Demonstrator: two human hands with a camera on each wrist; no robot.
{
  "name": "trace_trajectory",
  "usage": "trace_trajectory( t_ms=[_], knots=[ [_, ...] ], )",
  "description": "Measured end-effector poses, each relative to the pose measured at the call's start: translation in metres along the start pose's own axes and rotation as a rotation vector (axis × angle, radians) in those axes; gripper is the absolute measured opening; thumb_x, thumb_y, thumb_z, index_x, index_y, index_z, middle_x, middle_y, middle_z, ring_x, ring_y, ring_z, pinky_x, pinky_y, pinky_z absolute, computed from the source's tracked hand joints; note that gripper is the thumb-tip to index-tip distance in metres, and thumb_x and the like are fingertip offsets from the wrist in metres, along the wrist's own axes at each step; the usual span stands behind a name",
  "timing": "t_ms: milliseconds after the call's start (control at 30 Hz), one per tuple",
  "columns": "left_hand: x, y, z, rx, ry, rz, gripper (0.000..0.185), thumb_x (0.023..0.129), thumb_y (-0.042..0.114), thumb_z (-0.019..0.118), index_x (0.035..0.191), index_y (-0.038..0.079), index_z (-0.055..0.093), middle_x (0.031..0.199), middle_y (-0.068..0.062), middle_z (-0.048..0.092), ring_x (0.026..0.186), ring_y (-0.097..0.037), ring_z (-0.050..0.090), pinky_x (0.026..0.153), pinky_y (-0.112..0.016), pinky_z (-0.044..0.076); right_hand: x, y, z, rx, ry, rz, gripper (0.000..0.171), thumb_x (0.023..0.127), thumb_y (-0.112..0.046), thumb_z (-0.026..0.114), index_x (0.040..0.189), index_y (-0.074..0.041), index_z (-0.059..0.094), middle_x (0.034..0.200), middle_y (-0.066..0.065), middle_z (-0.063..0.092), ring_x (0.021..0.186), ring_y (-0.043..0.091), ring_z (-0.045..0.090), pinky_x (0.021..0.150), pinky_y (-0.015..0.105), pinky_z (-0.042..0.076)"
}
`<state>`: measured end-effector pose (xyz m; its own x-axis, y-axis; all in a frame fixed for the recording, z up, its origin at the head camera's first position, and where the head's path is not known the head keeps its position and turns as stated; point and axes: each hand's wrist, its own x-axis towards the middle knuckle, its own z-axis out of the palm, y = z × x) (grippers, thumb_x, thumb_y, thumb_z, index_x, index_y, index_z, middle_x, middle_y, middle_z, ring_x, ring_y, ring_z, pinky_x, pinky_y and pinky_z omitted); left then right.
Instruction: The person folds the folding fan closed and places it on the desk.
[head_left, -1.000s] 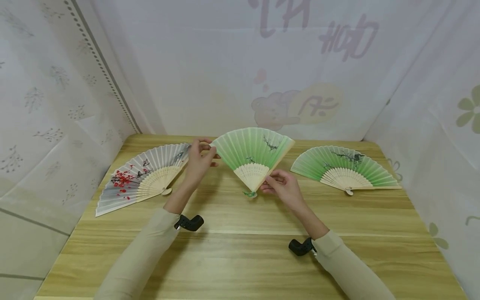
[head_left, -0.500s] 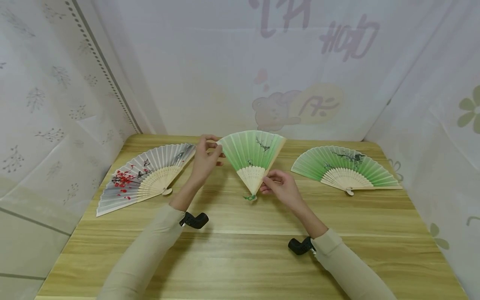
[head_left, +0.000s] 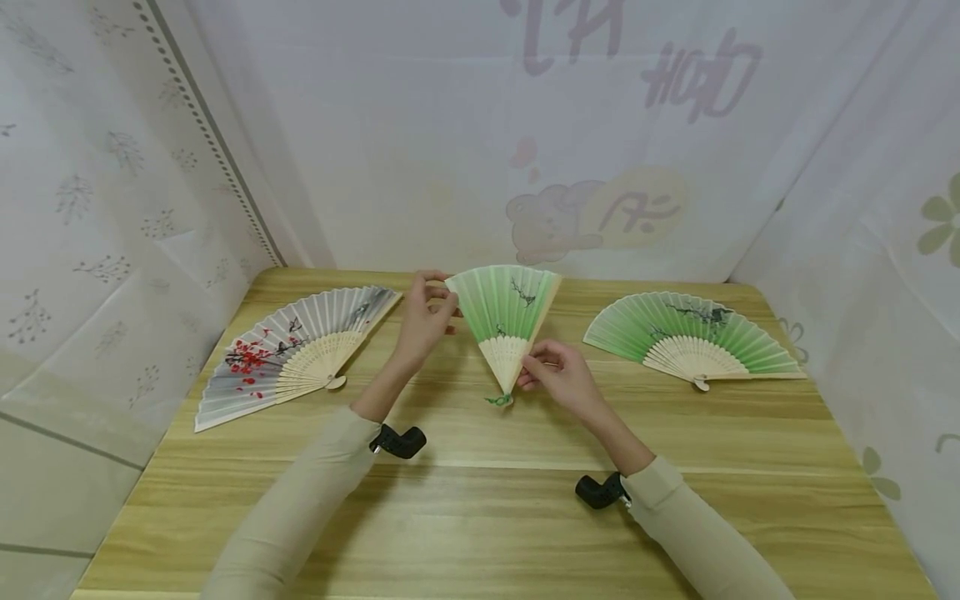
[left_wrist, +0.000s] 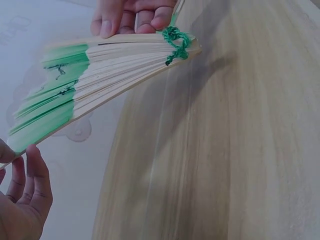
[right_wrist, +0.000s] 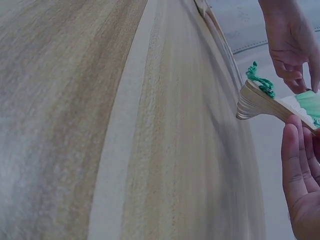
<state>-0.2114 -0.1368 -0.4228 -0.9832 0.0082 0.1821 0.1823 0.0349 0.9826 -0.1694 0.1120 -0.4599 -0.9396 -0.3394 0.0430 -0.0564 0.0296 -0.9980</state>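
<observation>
1. Left hand pinches one edge of green folding fan; right hand grips the other.
2. Fan part-spread above bench (green cord at base).
3. Step likely folding; next calls for bringing both edges evenly together.

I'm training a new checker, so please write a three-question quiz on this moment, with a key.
1. True or false: the left hand and the right hand both hold the middle green fan.
2. In the head view, where is the fan with red blossoms relative to the middle green fan? a) right b) left c) underneath
3. Fill in: the cord at the middle green fan's narrow end is ____ in colour.

Key: 1 true; 2 b; 3 green.
</observation>
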Motion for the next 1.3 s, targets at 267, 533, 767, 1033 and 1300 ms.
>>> trace_trajectory(
  t_ms=[267,533,767,1033,1300],
  knots=[
    [-0.002,-0.004,0.009,-0.006,-0.036,-0.061,0.03,0.103,0.003,0.057,0.129,-0.002,0.043,0.109,-0.022,0.056,0.077,-0.027,0.068,0.06,-0.04,0.061,-0.001,-0.002,0.0,-0.019,-0.031,-0.014,0.011,0.1,0.004,0.06,0.104,0.015,0.06,0.086,0.024,0.068,0.079,0.042,0.069,0.072,0.044,0.061],
    [-0.008,-0.01,0.014,0.053,-0.092,-0.075,0.019,0.104,0.006,0.057,0.119,-0.004,0.051,0.103,-0.019,0.06,0.088,-0.054,0.065,0.07,-0.064,0.056,0.001,-0.002,-0.002,-0.056,-0.043,-0.015,0.009,0.101,0.005,0.059,0.103,0.013,0.061,0.086,0.023,0.069,0.078,0.038,0.071,0.072,0.048,0.061],
    [-0.01,-0.014,0.015,0.04,-0.103,-0.071,0.015,0.103,0.004,0.059,0.113,-0.007,0.056,0.096,-0.02,0.063,0.085,-0.056,0.066,0.061,-0.049,0.061,0.0,-0.002,-0.002,-0.061,-0.055,0.004,0.009,0.101,0.005,0.06,0.102,0.014,0.061,0.086,0.024,0.07,0.078,0.039,0.071,0.073,0.051,0.06],
    [-0.012,-0.014,0.018,0.05,-0.117,-0.07,0.02,0.103,0.005,0.061,0.116,-0.009,0.056,0.104,-0.029,0.062,0.085,-0.053,0.067,0.063,-0.052,0.06,0.001,0.0,0.0,-0.066,-0.073,0.011,0.01,0.1,0.004,0.061,0.102,0.013,0.062,0.086,0.022,0.07,0.076,0.035,0.071,0.074,0.054,0.059],
    [-0.018,0.002,0.022,0.051,-0.135,-0.096,0.017,0.103,-0.001,0.057,0.114,-0.013,0.054,0.109,-0.038,0.058,0.088,-0.057,0.065,0.067,-0.059,0.058,0.001,0.0,0.001,-0.081,-0.089,0.009,0.01,0.101,0.002,0.062,0.102,0.012,0.062,0.086,0.021,0.07,0.077,0.037,0.071,0.073,0.054,0.059]
  ],
)
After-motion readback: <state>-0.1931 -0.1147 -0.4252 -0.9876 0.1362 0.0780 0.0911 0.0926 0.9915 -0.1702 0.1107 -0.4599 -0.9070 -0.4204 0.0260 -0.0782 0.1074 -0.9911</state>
